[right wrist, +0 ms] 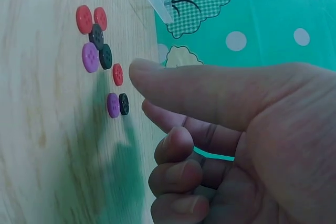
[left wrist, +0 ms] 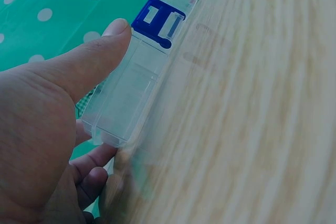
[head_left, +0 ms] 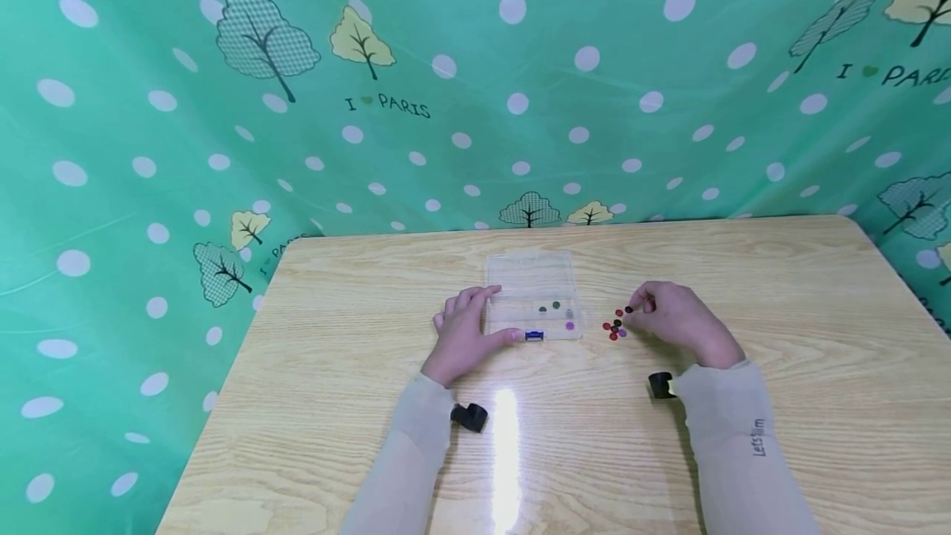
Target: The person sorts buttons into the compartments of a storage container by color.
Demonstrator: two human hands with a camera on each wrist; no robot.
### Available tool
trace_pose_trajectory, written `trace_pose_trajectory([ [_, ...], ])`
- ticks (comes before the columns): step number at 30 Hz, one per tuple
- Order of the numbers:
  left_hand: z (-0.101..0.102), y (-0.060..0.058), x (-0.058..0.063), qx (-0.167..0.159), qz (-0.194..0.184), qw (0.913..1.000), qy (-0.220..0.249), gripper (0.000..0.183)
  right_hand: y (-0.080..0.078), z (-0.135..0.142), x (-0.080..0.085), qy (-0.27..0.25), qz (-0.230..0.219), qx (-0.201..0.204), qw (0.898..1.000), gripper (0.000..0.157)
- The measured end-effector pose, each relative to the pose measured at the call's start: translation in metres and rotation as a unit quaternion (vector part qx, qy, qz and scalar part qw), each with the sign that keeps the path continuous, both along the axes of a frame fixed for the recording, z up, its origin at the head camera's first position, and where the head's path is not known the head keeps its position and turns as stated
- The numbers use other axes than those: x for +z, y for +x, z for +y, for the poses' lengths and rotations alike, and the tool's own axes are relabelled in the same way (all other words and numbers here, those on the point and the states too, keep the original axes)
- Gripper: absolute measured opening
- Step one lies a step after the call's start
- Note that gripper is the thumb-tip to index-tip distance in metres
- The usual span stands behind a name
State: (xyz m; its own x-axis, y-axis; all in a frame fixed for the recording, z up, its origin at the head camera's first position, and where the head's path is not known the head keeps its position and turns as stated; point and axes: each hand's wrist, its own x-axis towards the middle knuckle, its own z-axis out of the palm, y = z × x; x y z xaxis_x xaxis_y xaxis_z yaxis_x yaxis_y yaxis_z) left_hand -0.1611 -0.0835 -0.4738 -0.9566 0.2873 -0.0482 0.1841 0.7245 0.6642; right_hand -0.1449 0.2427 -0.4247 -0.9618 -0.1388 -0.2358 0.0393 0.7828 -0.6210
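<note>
Left hand [head_left: 466, 335], mid-frame, thumb and fingers gripping the clear box [head_left: 513, 324]'s left end; right hand [head_left: 679, 320], right of centre, fingers loosely bent, seemingly empty. Buttons [right wrist: 105, 56] crowd beside it: a clumsy pinch could scatter them!

Bright glare [head_left: 507, 461] on the tabletop [head_left: 297, 403]

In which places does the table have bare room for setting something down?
Bare table shows left of the left hand, right of the right hand, and between the two sleeves. The strip between both hands is crowded with the clear box and loose buttons.
</note>
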Motion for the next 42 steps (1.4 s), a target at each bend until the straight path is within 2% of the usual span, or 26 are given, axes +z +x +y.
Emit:
trace_pose_trajectory([
  [18, 0.0002, 0.0009, 0.0009, 0.002, 0.006, 1.0000, 0.006, 0.093, 0.0013, 0.0026, -0.0016, 0.014, -0.038, -0.013, 0.999, 0.029],
  [42, 0.0011, 0.0003, 0.0002, 0.004, 0.001, 1.0000, 0.005, 0.092, -0.0020, -0.0006, -0.0047, 0.035, -0.061, -0.025, 0.997, 0.020],
])
